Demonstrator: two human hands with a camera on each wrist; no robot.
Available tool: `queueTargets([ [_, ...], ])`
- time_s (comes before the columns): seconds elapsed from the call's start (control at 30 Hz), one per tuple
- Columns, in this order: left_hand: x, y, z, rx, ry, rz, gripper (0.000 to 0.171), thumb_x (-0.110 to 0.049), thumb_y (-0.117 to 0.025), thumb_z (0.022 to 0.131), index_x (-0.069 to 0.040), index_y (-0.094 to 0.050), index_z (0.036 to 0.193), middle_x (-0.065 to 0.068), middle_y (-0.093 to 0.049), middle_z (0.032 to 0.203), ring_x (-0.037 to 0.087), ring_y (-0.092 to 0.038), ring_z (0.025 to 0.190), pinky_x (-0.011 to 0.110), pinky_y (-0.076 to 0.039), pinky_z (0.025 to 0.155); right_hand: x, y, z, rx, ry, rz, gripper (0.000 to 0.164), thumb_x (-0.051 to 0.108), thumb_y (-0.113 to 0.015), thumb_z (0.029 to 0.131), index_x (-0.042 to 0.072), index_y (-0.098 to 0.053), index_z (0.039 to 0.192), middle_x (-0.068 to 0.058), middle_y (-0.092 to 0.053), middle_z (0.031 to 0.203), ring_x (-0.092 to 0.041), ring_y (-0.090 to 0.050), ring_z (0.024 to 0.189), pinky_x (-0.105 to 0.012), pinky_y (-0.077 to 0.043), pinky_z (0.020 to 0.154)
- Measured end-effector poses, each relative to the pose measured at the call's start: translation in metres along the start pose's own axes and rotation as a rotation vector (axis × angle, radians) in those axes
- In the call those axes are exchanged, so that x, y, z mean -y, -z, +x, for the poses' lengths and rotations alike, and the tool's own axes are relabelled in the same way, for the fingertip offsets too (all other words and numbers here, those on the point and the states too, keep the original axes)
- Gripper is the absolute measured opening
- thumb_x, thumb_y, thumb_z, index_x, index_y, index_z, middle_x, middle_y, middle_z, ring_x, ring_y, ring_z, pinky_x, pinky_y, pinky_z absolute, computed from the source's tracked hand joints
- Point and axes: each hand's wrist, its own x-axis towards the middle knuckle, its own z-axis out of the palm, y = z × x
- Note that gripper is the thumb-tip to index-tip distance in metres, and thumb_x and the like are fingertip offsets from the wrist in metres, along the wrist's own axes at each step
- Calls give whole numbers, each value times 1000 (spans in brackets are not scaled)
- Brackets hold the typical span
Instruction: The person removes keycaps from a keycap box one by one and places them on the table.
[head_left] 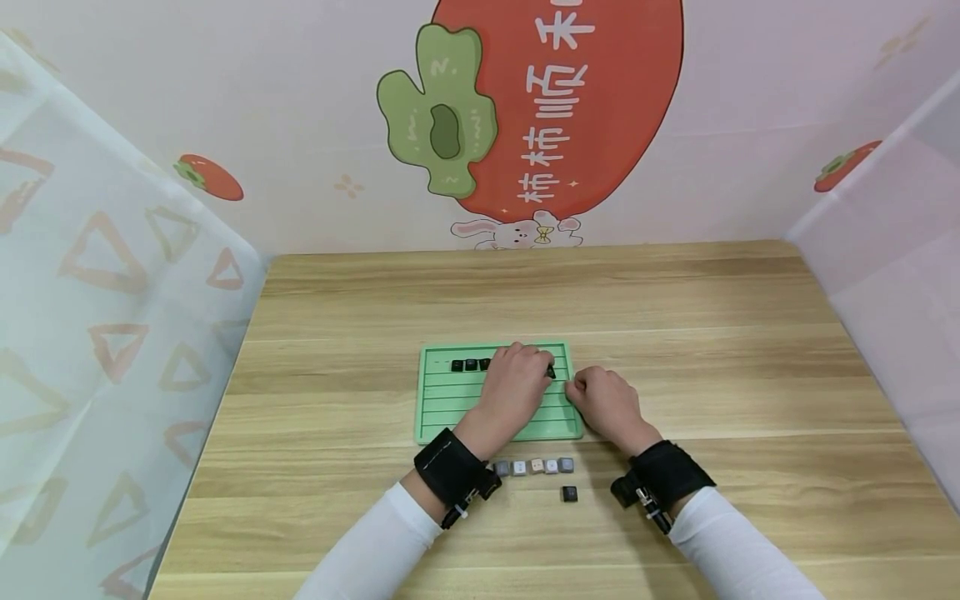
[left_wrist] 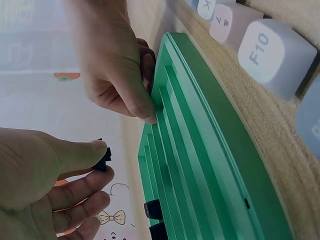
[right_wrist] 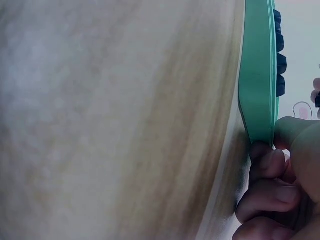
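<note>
We pinch a black keycap (left_wrist: 103, 162) in our left hand (head_left: 516, 382), over the green ridged tray (head_left: 450, 408); our right hand (head_left: 609, 405) grips the tray's right edge. Wooden tabletop (head_left: 720, 358) stretches beyond both hands.

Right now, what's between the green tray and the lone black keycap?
The row of pale and grey keycaps: its right end sits between green tray and lone black keycap, in the head view.
</note>
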Motion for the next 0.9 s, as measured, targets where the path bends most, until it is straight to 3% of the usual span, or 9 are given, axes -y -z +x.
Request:
queueTargets([
  [0.57,0,-1,-14,8,-41,-23,20,-27,-69,83,-18,-71,101,-2,-67,91,18,-59,87,33,-45,72,2,2,-1,18,-13,-4,44,25,-55,90,15,-34,52,4,-24,49,-13,-28,43,-27,-20,44],
  [0.9,2,-1,-25,7,-11,-65,22,-26,-70,82,-17,-71,102,-2,-68,93,18,-58,85,32,-44,71,2,2,-1,15,-8,4,45,26,-55,90,16,-34,52,5,-24,48,-13,-29,43,-27,-20,43],
])
